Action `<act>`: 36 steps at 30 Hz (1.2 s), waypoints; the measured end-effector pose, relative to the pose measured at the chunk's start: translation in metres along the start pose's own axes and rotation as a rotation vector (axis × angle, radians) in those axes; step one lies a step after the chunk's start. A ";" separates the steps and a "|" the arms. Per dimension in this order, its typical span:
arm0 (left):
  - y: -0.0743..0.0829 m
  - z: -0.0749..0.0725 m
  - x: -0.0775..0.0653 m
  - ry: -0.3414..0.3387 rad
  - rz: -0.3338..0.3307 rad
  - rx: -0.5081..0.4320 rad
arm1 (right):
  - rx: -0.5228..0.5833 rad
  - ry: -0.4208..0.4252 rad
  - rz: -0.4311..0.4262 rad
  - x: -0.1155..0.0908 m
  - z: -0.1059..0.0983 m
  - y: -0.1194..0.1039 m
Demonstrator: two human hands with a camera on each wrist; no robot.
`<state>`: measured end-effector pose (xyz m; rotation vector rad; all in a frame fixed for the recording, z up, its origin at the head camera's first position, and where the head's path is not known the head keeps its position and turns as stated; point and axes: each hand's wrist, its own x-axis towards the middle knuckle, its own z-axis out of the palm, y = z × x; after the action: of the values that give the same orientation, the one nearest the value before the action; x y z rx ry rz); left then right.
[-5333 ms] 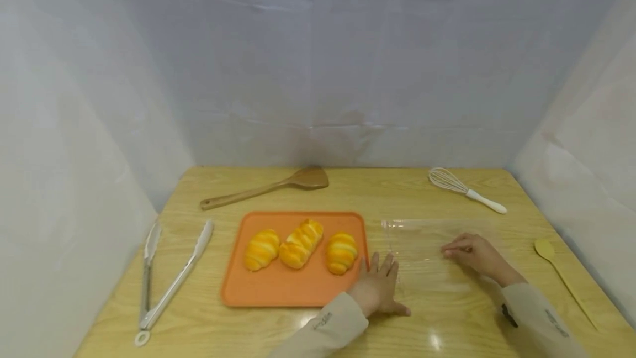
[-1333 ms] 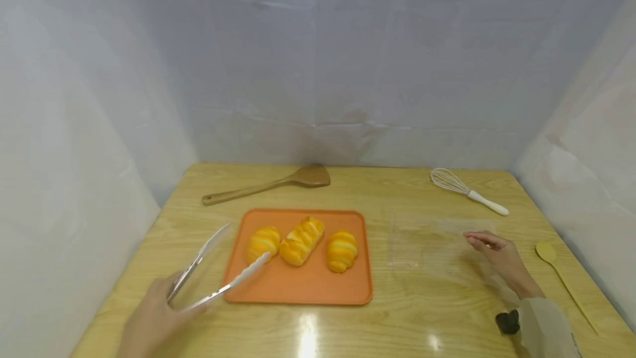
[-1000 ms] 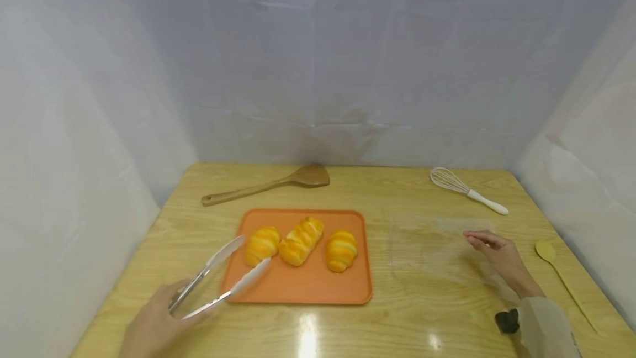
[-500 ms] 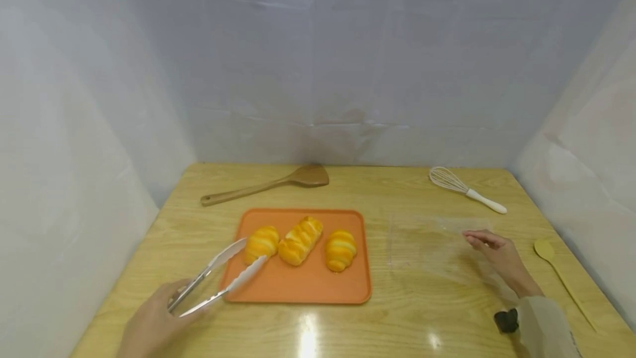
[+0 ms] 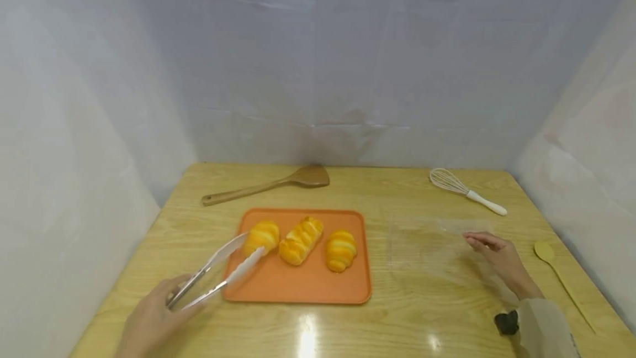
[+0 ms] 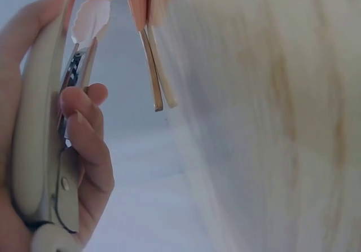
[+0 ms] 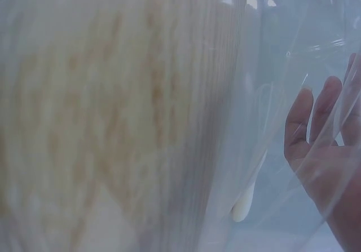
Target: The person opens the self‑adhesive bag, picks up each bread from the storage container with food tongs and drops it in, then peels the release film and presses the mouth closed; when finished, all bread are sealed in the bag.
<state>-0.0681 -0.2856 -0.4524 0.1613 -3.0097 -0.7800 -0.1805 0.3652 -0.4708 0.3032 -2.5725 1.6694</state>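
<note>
Pale sheeting [image 5: 318, 70] surrounds a wooden bench [image 5: 377, 330] bearing an orange tray [image 5: 318, 287]. Right of the tray, a clear plastic bag [image 5: 422, 250] is pinched by the right hand [image 5: 501, 263]. Metal tongs [image 5: 240, 268], gripped in the left hand [image 5: 155, 316], bracket the leftmost bread roll [image 5: 264, 233] within the tray's outline.

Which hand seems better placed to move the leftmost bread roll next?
Probably the left hand: it holds the metal tongs, whose tips reach either side of the leftmost roll. The right hand is farther off, at the clear plastic bag, beyond the orange tray.
</note>
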 end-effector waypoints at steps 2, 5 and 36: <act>0.002 0.001 0.002 0.006 -0.001 -0.018 | 0.010 0.000 -0.006 0.000 0.000 0.000; 0.008 0.002 0.005 0.030 0.014 -0.048 | 0.024 -0.001 -0.014 0.000 0.000 0.000; 0.147 0.052 0.081 -0.075 0.498 -0.196 | 0.045 0.010 -0.060 -0.001 -0.002 0.004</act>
<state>-0.1655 -0.1417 -0.4265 -0.6069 -2.8132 -1.0187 -0.1801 0.3688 -0.4742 0.3705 -2.4953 1.7057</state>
